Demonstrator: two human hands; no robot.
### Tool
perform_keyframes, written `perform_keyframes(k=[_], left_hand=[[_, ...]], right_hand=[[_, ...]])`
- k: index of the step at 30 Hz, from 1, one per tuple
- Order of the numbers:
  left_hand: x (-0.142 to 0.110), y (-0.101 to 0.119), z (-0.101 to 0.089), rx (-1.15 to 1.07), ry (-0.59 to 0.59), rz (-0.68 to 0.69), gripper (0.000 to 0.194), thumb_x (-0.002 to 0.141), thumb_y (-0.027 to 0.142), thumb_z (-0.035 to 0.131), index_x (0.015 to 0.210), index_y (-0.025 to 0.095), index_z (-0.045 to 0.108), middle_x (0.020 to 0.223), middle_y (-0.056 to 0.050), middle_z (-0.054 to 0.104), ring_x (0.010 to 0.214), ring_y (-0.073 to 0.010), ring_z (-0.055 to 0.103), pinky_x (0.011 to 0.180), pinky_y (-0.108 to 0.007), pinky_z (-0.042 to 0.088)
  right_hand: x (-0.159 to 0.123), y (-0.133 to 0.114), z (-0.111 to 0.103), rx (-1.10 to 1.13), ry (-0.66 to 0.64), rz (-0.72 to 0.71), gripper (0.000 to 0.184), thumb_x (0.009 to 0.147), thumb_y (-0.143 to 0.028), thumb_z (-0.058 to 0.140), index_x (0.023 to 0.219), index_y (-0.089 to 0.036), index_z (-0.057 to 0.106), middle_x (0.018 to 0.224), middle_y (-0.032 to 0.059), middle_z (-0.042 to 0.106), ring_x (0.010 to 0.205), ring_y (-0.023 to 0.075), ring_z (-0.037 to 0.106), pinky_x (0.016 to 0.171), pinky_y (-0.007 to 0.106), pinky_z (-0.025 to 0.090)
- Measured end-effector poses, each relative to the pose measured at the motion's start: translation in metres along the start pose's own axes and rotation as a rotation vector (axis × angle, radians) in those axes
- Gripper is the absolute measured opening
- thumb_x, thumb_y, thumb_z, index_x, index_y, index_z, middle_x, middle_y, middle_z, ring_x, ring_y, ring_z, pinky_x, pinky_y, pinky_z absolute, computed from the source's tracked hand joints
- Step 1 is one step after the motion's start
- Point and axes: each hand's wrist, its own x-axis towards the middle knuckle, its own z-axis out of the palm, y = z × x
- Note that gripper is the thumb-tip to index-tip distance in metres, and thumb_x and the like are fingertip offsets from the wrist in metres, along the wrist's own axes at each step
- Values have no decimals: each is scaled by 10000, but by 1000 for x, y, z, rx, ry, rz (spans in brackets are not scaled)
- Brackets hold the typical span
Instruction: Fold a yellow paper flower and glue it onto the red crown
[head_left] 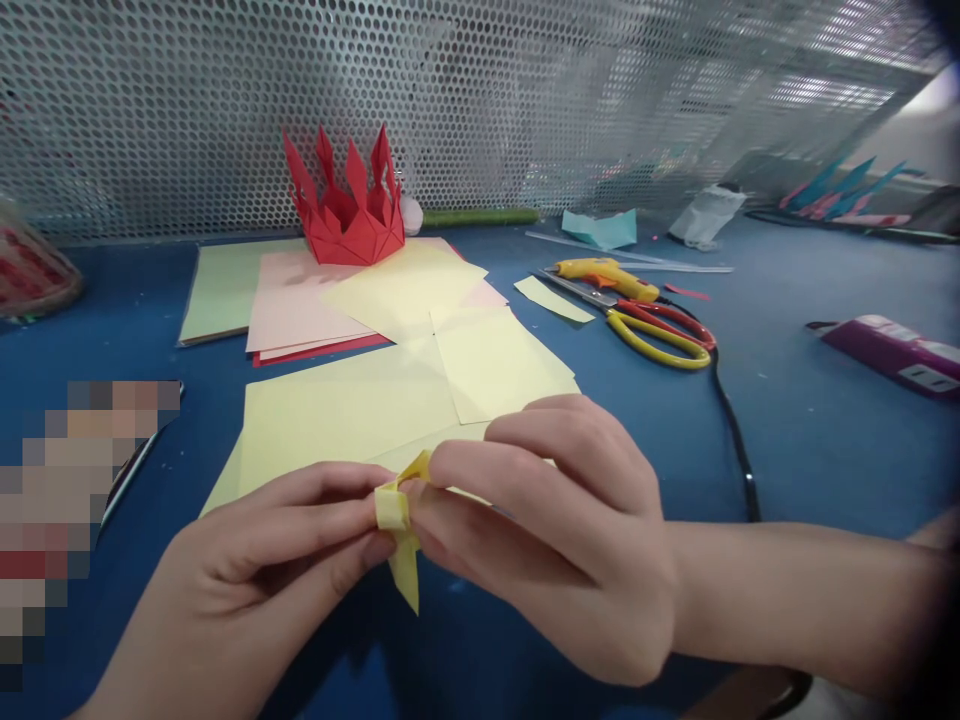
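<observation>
My left hand [255, 570] and my right hand [555, 530] meet low in the middle of the view, both pinched on a small folded yellow paper piece [399, 530]. Its pointed tip hangs down between my fingers. Just beyond my hands lie several loose yellow paper sheets [352, 410] on the blue table [810, 430]. Farther back stands a red folded paper crown [349, 215] on a stack of pink and pale sheets [292, 305].
Yellow-handled scissors [645, 325] and a yellow glue gun [604, 277] with a black cord [735, 430] lie to the right. A purple box [892, 352] sits at far right. A perforated metal wall [480, 100] closes the back. A blurred patch covers the left edge.
</observation>
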Motion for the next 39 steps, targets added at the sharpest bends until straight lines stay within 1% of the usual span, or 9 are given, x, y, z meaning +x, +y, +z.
perform_keyframes(k=[3,8,11,14,19,24,28,31,39], left_hand=[[3,0,1,-53,-25,-68,228,815,301,748,945,484,791,1020,110,799,877,-92,760,776,-63,538],[13,5,-1,-100,-54,-128,212,771,271,730,903,413,816,965,41,822,826,-139,782,715,-91,562],[17,6,-1,-106,-35,-174,186,742,271,729,848,387,829,947,27,827,834,-162,790,732,-107,560],[18,2,-2,-133,-21,-218,172,739,305,753,862,399,827,983,42,823,893,-170,785,782,-126,552],[15,-7,-2,-181,-10,-275,182,713,355,799,886,404,822,914,55,827,844,-187,790,759,-179,594],[15,-3,-4,-216,0,-382,209,698,398,821,886,307,832,855,8,831,814,-217,781,734,-245,631],[15,1,-5,-256,17,-490,184,746,405,812,886,286,826,861,21,826,843,-183,767,780,-198,608],[13,-2,-6,-313,10,-545,309,708,530,822,907,293,819,913,27,821,873,-192,759,795,-199,607],[12,-6,-7,-298,51,-584,365,686,572,819,916,290,804,922,44,817,869,-183,765,751,-151,598]], right_hand=[[-4,-1,5,14,-4,-13,192,910,-51,597,761,-144,674,756,-10,719,694,119,529,606,306,447],[-8,3,11,-26,-25,-78,301,897,-59,602,615,-164,624,630,-15,616,593,136,411,522,343,357],[-8,5,9,-74,-134,-170,286,923,-75,561,673,-156,674,608,-10,574,581,152,377,490,337,299],[-8,6,7,-87,-197,-197,307,962,-88,499,751,-134,718,607,3,550,580,163,380,484,332,293],[-8,5,7,-71,-230,-225,321,1000,-85,440,947,-61,756,605,9,545,570,161,409,477,321,336],[-10,3,7,-33,-274,-228,280,991,-84,465,1021,-29,738,631,16,580,574,163,468,470,322,391],[-11,4,7,27,-289,-209,300,994,-84,453,1151,24,684,764,65,698,630,180,553,542,326,510],[-12,6,8,69,-299,-224,314,1002,-65,424,1179,44,659,887,111,752,718,198,629,663,333,585],[-14,8,9,127,-318,-223,300,990,-60,457,1194,58,643,941,137,764,809,217,682,754,338,620]])
